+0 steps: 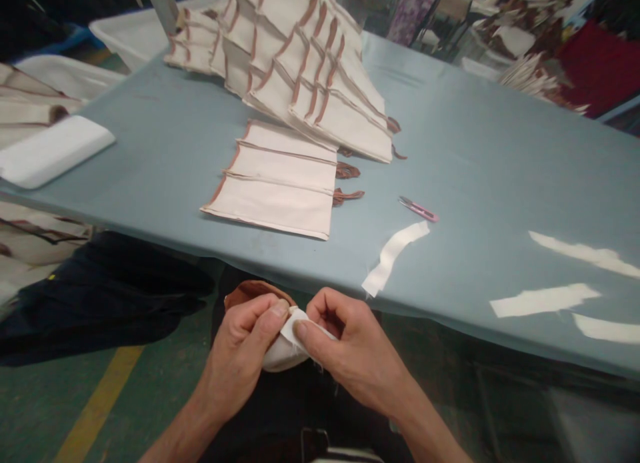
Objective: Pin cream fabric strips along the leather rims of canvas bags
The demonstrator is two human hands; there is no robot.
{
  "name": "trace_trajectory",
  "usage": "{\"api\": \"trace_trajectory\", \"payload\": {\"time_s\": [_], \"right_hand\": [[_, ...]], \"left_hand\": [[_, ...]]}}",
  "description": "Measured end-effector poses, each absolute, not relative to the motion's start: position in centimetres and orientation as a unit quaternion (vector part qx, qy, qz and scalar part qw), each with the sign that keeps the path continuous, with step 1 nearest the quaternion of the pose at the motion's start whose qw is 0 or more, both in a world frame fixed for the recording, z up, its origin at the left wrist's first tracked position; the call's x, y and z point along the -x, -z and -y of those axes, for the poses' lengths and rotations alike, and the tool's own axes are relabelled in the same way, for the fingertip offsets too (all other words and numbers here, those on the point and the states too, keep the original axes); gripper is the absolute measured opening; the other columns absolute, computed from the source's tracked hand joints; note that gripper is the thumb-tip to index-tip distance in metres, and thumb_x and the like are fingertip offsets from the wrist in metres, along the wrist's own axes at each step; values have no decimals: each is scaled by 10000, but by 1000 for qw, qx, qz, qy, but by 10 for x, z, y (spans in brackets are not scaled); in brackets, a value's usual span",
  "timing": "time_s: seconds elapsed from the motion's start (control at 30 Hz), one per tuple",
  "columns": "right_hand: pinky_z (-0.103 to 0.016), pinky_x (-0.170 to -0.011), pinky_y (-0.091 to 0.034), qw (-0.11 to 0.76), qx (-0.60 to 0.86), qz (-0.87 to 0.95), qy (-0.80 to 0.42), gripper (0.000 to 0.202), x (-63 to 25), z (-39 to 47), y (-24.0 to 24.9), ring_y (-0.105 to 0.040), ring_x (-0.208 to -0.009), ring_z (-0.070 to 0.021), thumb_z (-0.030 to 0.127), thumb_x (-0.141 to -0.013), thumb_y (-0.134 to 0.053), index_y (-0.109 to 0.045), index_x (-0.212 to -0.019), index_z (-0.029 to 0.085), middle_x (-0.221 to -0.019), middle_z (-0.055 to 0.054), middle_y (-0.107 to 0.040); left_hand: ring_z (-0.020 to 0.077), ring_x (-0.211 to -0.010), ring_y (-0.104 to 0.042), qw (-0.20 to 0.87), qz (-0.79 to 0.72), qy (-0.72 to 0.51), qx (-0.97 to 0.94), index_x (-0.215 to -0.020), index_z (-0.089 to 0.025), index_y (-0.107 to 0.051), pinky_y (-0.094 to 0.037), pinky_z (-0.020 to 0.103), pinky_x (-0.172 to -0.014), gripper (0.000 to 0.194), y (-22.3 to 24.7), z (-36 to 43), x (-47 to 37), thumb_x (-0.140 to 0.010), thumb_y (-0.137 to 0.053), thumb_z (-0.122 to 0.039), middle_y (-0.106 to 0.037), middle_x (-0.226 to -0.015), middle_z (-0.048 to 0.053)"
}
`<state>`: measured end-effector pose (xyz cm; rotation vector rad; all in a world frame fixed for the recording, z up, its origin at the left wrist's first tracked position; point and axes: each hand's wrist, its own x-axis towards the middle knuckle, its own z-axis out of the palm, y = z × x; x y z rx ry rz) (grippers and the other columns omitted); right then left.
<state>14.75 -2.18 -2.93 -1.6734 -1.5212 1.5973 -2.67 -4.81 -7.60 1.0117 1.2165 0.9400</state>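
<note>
My left hand [250,343] pinches the edge of a cream fabric pouch [284,356] with brown trim, just below the table's front edge. Close beside it, my right hand [345,330] grips a white fabric strip [295,326] with frayed threads, which lies against the pouch edge. Whether the strip is joined to the pouch is hidden by my fingers. Thread snips [419,208] with a pink handle lie on the table beyond my right hand. Nearer, a loose white strip [395,256] rests by the table edge.
Cream fabric pieces with brown edging [280,183] lie on the blue-grey table [475,163], with a large pile [320,70] behind. More white strips [545,299] are at the right. A white box-like object [57,150] sits at the left, and white tubs [130,36] stand beyond.
</note>
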Motion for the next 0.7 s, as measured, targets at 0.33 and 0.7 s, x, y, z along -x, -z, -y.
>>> {"api": "trace_trajectory", "payload": {"time_s": [0.33,0.7], "right_hand": [[-219,-497,-267,193,557,490,-642,236,-147,22,37,-359,-558,-84,360,-822,-659,-514,-709,213,-600,79,-446],[-212,-486,-251,194,547,478,-659,248,-148,22,43,-348,-552,-79,361,-835,-674,-518,-719,206,-598,78,-449]], "left_hand": [[102,-580,-335,633,-500,-396,-439,-706,-184,-559,-309,206,-520,454,85,52,36,-1043,-565,-488,-422,-641,-65],[131,-650,-510,683,-473,-353,-431,-878,-172,-701,-416,202,-593,317,79,54,45,-902,-706,-488,-634,-741,-11]]}}
